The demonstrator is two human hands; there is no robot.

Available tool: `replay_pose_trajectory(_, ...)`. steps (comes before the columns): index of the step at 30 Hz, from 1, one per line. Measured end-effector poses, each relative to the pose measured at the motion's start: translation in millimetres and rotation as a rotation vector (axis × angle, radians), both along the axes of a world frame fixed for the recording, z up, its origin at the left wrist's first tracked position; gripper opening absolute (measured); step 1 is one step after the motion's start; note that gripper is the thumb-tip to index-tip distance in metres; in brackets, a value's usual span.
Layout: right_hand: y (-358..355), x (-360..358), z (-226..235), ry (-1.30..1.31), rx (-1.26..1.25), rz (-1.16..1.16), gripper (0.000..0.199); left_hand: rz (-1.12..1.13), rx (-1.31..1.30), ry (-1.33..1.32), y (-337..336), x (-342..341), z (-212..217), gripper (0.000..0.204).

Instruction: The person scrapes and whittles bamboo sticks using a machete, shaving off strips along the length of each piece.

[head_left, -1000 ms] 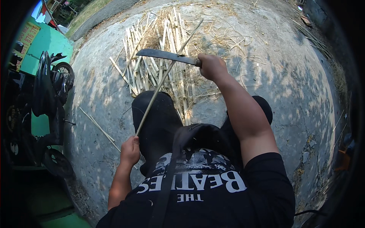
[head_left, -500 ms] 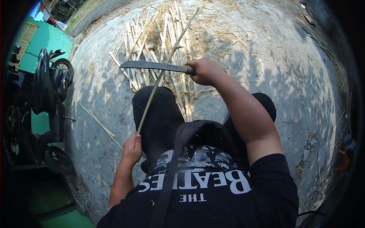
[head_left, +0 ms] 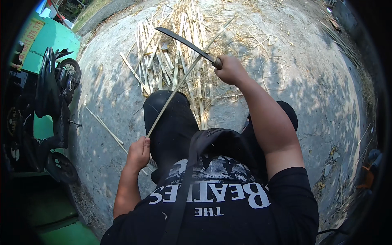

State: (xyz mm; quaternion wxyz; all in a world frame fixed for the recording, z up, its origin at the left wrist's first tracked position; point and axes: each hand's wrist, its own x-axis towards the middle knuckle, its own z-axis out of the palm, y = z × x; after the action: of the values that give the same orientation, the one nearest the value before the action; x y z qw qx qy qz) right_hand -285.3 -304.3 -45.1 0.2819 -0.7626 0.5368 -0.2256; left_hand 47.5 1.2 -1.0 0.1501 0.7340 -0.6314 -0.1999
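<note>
left hand (head_left: 139, 152) grips a thin bamboo strip (head_left: 179, 83); right hand (head_left: 230, 70) clasps a curved dark blade (head_left: 184, 41)

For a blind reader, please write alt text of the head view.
A seated person's right hand holds a long dark blade against a thin bamboo strip gripped by the left hand, over a pile of split strips on concrete ground.

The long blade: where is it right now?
In the head view, the long blade is gripped by the right hand, crossing the thin stick above the pile of split strips.
</note>
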Motion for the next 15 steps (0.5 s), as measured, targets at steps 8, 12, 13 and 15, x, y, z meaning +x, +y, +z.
replay_pose_trajectory(8,14.4,19.7,-7.8,-0.155,-0.053,0.081,0.026,0.021,0.082,-0.014,-7.9,-6.6,3.0,0.047)
replay_pose_trajectory(12,37.9,35.2,25.0,0.237,-0.264,0.349,0.011,0.042,0.045,0.036,-6.2,-11.9,4.2,0.049)
replay_pose_trajectory(13,38.9,37.3,25.9,0.343,-0.373,0.465,0.008,0.042,0.045,0.036,-5.6,-10.2,1.9,0.049)
replay_pose_trajectory(15,25.0,29.7,10.6,0.308,-0.469,0.493,0.003,0.004,-0.054,0.006,-2.0,-5.2,-6.9,0.049)
